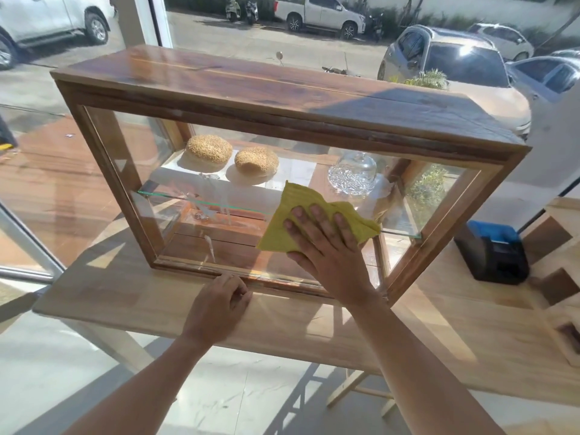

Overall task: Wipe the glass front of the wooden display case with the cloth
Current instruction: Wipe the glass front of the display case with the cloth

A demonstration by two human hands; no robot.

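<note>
While the curled left hand (219, 304) rests, flat right hand (326, 246) presses cloth (298, 208) on glass (188, 215).

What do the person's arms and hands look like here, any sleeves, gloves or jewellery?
Both forearms are bare right up to the frame's bottom edge, with no sleeve showing. The left hand and the right hand wear no gloves. No watch, bracelet or ring is visible on either wrist or on the fingers that show. The nails look short and unpainted.
</note>
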